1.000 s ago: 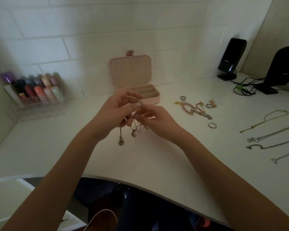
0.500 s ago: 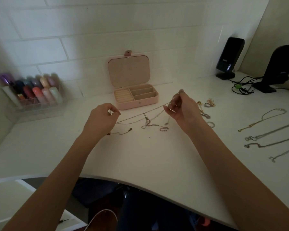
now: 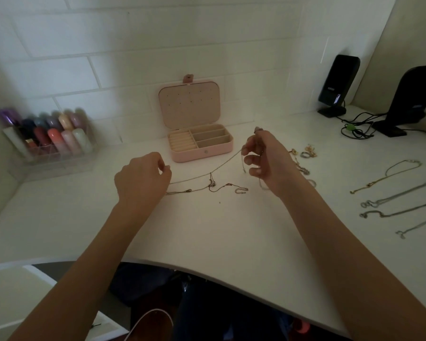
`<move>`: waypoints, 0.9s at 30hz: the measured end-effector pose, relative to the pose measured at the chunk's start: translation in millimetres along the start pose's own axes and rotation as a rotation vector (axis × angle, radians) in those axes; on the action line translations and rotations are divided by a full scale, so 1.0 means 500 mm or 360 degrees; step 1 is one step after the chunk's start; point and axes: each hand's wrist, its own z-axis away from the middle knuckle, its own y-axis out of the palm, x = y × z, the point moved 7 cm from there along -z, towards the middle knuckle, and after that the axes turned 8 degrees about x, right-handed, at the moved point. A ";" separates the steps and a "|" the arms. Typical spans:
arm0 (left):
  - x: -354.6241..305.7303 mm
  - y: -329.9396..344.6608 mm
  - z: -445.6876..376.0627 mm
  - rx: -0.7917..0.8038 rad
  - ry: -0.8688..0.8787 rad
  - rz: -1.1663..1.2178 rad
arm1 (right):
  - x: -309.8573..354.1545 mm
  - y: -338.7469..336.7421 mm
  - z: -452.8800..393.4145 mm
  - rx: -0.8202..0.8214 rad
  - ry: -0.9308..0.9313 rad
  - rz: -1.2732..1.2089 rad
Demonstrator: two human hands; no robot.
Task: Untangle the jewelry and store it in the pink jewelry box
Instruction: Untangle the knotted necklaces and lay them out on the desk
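Note:
A thin silver chain (image 3: 214, 169) is stretched above the white desk between my left hand (image 3: 143, 178) and my right hand (image 3: 266, 158), each pinching one end. A small knot of other chains (image 3: 212, 185) hangs from its middle, and loose ends with a clasp (image 3: 240, 190) trail on the desk. The pink jewelry box (image 3: 202, 151) stands open against the wall just behind the chain, its lid upright and its compartments bare. A small pile of rings and gold pieces (image 3: 308, 152) lies right of my right hand.
Several straightened necklaces (image 3: 399, 200) lie in a row at the right. A clear organiser of coloured tubes (image 3: 49, 139) stands at the back left. Two black speakers (image 3: 337, 84) with cables sit at the back right. The desk's curved front edge (image 3: 231, 271) is near my body.
My hands were together working the tangle; they have pulled apart, left going left and right going right, stretching one chain taut. The rest of the tangle has dropped onto the desk.

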 end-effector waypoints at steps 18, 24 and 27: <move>-0.126 0.060 0.028 0.0662 0.0190 0.1747 | 0.032 0.021 0.009 0.0238 -0.0156 0.0019; -0.068 0.039 0.000 0.0349 -0.0104 0.1961 | 0.016 0.011 -0.001 0.0231 -0.0107 0.0041; -0.044 0.038 -0.004 0.0195 -0.0191 0.1925 | 0.016 0.009 -0.001 0.0237 -0.0095 0.0044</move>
